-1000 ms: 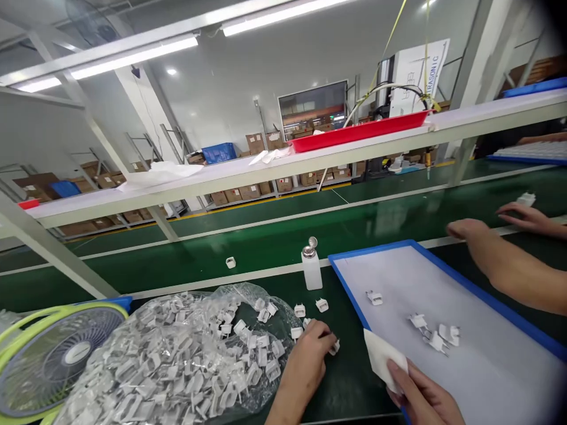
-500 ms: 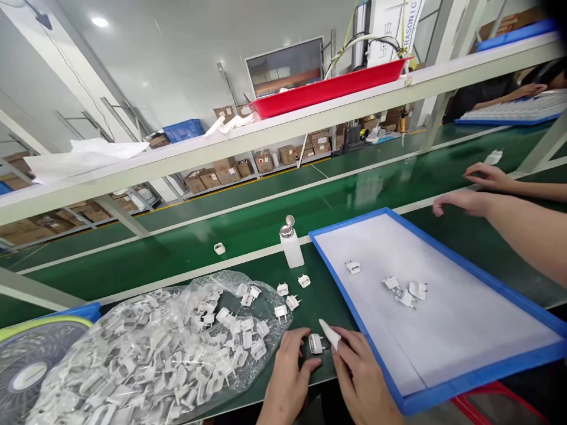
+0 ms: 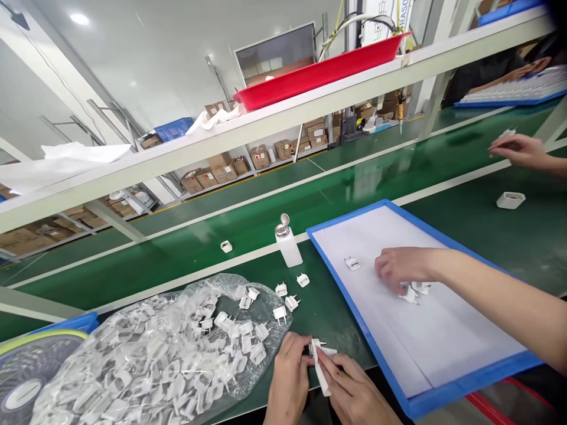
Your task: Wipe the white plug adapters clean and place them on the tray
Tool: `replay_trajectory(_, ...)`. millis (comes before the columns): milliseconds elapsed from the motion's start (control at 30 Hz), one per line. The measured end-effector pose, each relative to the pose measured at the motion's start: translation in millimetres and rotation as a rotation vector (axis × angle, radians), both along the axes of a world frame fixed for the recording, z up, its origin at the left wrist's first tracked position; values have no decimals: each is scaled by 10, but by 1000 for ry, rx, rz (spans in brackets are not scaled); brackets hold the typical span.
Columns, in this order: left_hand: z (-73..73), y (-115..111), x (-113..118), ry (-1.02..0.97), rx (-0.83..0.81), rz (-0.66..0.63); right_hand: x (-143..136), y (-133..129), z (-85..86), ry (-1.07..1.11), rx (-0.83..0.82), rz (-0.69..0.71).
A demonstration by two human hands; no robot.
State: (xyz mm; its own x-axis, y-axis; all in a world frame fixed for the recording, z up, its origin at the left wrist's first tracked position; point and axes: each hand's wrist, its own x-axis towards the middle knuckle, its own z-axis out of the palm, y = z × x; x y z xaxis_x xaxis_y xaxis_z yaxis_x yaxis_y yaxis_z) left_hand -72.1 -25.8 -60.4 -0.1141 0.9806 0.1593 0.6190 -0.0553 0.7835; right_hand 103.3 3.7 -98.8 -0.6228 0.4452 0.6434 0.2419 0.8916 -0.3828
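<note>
From my station I get a dark green counter point(image 3: 328, 316) across the lower frame. Lower left: clear plastic bag point(image 3: 155, 348), full of white plug pieces. Just right of it, a few loose white plugs point(image 3: 303, 280). Frame centre: white bottle point(image 3: 290, 248), metal top, upright. Lower right: blue-rimmed tray point(image 3: 469, 385), set at an angle. Right edge: one white housing point(image 3: 511, 202), well apart from the bag.

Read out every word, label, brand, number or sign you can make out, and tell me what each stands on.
"RASO": on the white panel at upper right, lettering cut off by the picture's top edge.
Outlined marks beside it, same panel: not readable.
Labels on the cardboard boxes: too small to read.
White plugs and bottle: no lettering can be made out.
</note>
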Motion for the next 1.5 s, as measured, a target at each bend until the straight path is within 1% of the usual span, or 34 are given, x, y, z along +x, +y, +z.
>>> replay_trajectory(67,10,2,-1,13,12,-4,-25,1,30,3,-52,-10)
replay_trajectory(167,28,6,3,30,24,-13,-96,40,124,10,-156,-42)
replay_trajectory(267,42,10,16,34,7,-9,-185,94,210,19,-262,-116)
replay_trajectory(333,41,9,28,29,3,8,-233,111,223,26,-295,-162)
replay_trajectory(400,33,6,39,19,6,26,-255,99,187,35,-263,-181)
replay_trajectory(567,25,-9,53,17,7,41,-188,-24,-21,40,-45,-165)
replay_trajectory(633,38,-15,52,24,2,41,-136,-62,-80,27,8,-150)
replay_trajectory(767,66,-21,56,37,-5,20,-71,-71,-110,18,43,-112)
replay_trajectory(867,42,-33,57,38,31,17,-83,-44,-90,48,-10,-104)
replay_trajectory(1000,-64,-90,28,28,182,-32,-128,-21,6,90,-206,-86)
replay_trajectory(1067,-111,-137,14,41,256,-52,-137,-19,106,113,-347,-64)
replay_trajectory(1133,-131,-190,22,54,306,-35,-133,-13,233,142,-514,-52)
replay_trajectory(1233,-101,-260,79,2,393,53,-114,23,429,211,-795,-59)
replay_trajectory(1300,-41,-296,131,-58,450,126,-101,62,536,269,-997,-50)
replay_trajectory(1367,42,-325,179,-87,471,207,-105,89,614,341,-1190,-25)
replay_trajectory(1433,129,-351,222,-96,467,309,-137,77,662,421,-1338,8)
replay_trajectory(1500,202,-371,266,-117,463,419,-196,9,685,479,-1426,41)
